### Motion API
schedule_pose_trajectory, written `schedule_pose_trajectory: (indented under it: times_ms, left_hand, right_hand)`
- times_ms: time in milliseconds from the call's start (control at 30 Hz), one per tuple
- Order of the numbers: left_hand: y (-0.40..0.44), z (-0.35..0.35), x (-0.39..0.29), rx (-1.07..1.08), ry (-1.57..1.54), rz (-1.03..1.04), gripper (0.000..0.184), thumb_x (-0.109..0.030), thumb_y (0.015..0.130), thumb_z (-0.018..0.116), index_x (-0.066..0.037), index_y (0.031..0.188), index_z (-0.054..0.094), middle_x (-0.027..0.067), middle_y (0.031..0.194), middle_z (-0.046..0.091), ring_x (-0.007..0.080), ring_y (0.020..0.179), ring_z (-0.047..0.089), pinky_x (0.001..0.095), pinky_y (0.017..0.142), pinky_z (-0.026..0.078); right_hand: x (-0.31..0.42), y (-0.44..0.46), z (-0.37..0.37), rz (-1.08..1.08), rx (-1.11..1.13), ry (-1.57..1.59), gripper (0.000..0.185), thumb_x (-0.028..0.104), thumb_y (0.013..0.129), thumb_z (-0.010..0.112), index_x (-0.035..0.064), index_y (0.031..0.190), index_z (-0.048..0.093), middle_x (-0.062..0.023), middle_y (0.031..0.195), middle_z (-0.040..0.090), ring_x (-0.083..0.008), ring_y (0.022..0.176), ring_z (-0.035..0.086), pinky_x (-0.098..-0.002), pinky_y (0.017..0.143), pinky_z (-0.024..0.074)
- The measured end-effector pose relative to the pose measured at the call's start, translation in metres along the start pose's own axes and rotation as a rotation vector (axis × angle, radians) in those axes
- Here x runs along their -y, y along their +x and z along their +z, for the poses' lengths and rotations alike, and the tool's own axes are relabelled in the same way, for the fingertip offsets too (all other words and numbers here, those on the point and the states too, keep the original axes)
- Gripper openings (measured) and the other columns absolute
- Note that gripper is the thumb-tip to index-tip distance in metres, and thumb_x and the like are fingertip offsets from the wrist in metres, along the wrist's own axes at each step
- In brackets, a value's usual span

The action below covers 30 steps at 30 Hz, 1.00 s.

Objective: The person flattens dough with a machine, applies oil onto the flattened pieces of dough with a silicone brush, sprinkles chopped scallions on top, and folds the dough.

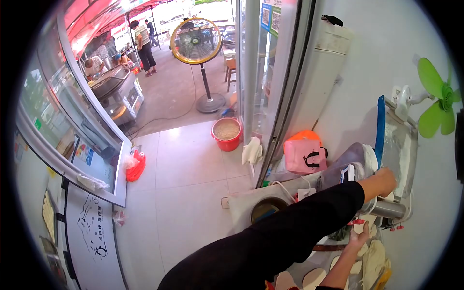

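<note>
My left arm, in a black sleeve, reaches across to a metal machine point(389, 209) with a clear-sided hopper point(405, 159). At the hopper's lower edge my left hand point(384, 182) is closed, and what its fingers grip is hidden. Below the machine's roller housing is my right hand point(357, 237), thumb up, with a pale flat dough piece point(358, 226) between thumb and fingers. More flat dough rounds point(314, 279) lie beneath, partly behind my arms. A lump of pale dough point(373, 266) lies right of my right hand.
A green-bladed fan point(442, 96) is fixed beside the hopper. A dark pot point(267, 209), a pink bag point(304, 155) and a white digital device point(346, 174) stand nearby. On the floor are a red bucket point(226, 140) and a pedestal fan point(197, 46). Several people are outside the open doorway.
</note>
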State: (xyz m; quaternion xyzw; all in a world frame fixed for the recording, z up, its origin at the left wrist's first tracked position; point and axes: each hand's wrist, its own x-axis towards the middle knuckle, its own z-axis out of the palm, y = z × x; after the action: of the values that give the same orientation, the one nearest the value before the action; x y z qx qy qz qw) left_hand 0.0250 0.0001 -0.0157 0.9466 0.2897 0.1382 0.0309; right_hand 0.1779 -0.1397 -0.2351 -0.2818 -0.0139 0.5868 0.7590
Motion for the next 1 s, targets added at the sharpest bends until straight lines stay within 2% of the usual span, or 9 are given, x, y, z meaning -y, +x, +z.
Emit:
schedule_pose_trajectory:
  times_ms: [100,200,400,533,733,833,900,933,1000]
  left_hand:
    - [-0.005,-0.005,-0.002,-0.038,0.003,0.012,0.021,-0.026,0.069,0.068,-0.012,0.083,0.071,0.0065,0.094,0.067,0.0240,0.095,0.061,0.0351,0.082,0.046]
    - [-0.006,-0.002,0.000,-0.089,0.026,0.044,0.021,-0.028,0.068,0.069,-0.013,0.082,0.072,0.0065,0.092,0.068,0.0240,0.094,0.062,0.0354,0.080,0.047]
    - [-0.013,-0.016,-0.003,-0.034,-0.011,0.015,0.025,-0.034,0.068,0.069,-0.013,0.082,0.072,0.0075,0.089,0.068,0.0255,0.092,0.062,0.0368,0.078,0.048]
    - [-0.014,-0.019,-0.003,-0.016,-0.086,0.014,0.030,-0.037,0.070,0.068,-0.011,0.084,0.072,0.0082,0.091,0.067,0.0273,0.094,0.060,0.0376,0.080,0.048]
    - [-0.017,-0.011,0.000,-0.635,-0.015,0.244,0.026,-0.036,0.075,0.061,-0.012,0.081,0.070,0.0059,0.091,0.065,0.0270,0.100,0.055,0.0408,0.081,0.044]
    - [-0.023,-0.008,-0.035,-0.896,-0.261,0.295,0.026,-0.035,0.074,0.061,-0.010,0.074,0.068,0.0072,0.084,0.066,0.0267,0.089,0.059,0.0414,0.076,0.046]
    - [-0.052,-0.017,-0.074,-0.279,-0.488,0.198,0.029,-0.034,0.077,0.060,-0.006,0.072,0.067,0.0101,0.075,0.066,0.0275,0.073,0.061,0.0403,0.068,0.047]
    - [-0.056,0.005,-0.084,-0.110,-0.799,0.385,0.033,-0.035,0.079,0.060,-0.002,0.072,0.066,0.0122,0.068,0.065,0.0265,0.064,0.061,0.0382,0.061,0.048]
    - [-0.080,0.031,-0.108,0.569,-0.745,0.471,0.030,-0.035,0.082,0.059,-0.007,0.084,0.068,0.0101,0.074,0.066,0.0210,0.068,0.062,0.0354,0.062,0.050]
  right_hand:
    - [0.000,-0.009,-0.005,-0.018,-0.114,0.006,0.028,0.012,0.088,0.060,0.0029,0.114,0.055,-0.0085,0.106,0.064,-0.0229,0.096,0.061,-0.0393,0.086,0.0492]
    - [0.002,-0.010,-0.022,0.020,0.007,0.005,0.026,0.012,0.088,0.061,0.0023,0.112,0.057,-0.0079,0.107,0.064,-0.0232,0.094,0.062,-0.0391,0.084,0.0498]
    - [0.002,-0.037,-0.021,-0.045,-0.127,-0.079,0.027,0.011,0.088,0.060,0.0019,0.113,0.057,-0.0097,0.110,0.063,-0.0245,0.097,0.062,-0.0377,0.085,0.0500]
    - [0.006,-0.060,-0.015,-0.038,-0.097,-0.021,0.029,0.010,0.088,0.059,0.0013,0.115,0.055,-0.0108,0.113,0.062,-0.0257,0.101,0.061,-0.0390,0.087,0.0496]
    - [0.021,-0.086,-0.016,-0.099,-0.124,-0.077,0.031,0.009,0.088,0.057,0.0004,0.118,0.053,-0.0116,0.116,0.060,-0.0262,0.102,0.060,-0.0403,0.089,0.0495]
    - [0.041,-0.090,-0.024,-0.076,-0.128,-0.101,0.032,0.008,0.088,0.057,0.0004,0.118,0.052,-0.0115,0.115,0.060,-0.0256,0.100,0.061,-0.0384,0.086,0.0512]
    - [0.049,-0.091,-0.029,-0.067,-0.081,-0.111,0.032,0.009,0.088,0.057,0.0004,0.119,0.052,-0.0113,0.113,0.061,-0.0248,0.098,0.062,-0.0365,0.083,0.0525]
    - [0.051,-0.092,-0.030,-0.076,-0.053,-0.192,0.032,0.009,0.088,0.057,0.0003,0.118,0.052,-0.0112,0.113,0.061,-0.0246,0.097,0.062,-0.0361,0.082,0.0528]
    - [0.060,-0.103,-0.023,-0.094,-0.003,-0.355,0.032,0.010,0.088,0.056,0.0002,0.118,0.052,-0.0112,0.112,0.061,-0.0242,0.096,0.062,-0.0351,0.080,0.0535]
